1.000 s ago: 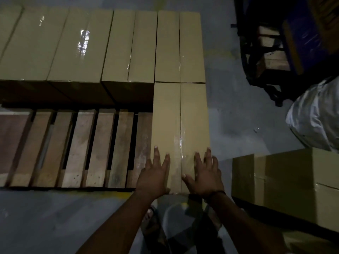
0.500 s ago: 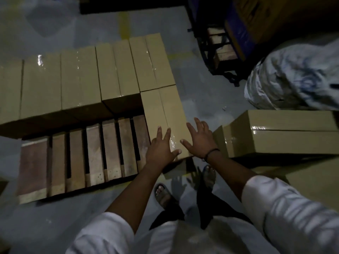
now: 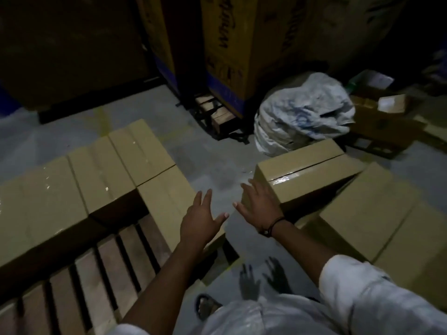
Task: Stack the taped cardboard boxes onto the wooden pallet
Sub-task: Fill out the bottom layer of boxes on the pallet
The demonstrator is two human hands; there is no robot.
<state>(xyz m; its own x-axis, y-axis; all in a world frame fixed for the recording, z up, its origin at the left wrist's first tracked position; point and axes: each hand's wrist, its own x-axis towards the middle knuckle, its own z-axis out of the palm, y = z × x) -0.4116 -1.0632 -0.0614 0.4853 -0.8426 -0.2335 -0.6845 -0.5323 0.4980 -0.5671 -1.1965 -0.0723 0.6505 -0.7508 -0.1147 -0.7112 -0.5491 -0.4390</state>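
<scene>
Noted low on the left: wooden pallet (image 3: pixel 108 274), laid flat on the floor, brown slats left bare along the near side. A row of boxes (image 3: pixel 96 175), plain tan, is set side by side along its far side, tops sealed with glossy clear tape. An end box (image 3: pixel 167 201) is placed lengthwise at the pallet's right end, butted against the row. Off the pallet, to the right, a taped box (image 3: pixel 307 170) is seen lying flat, tape shining along its top seam. Just beside it a second box (image 3: pixel 377 221) is seen, lower and nearer.
</scene>
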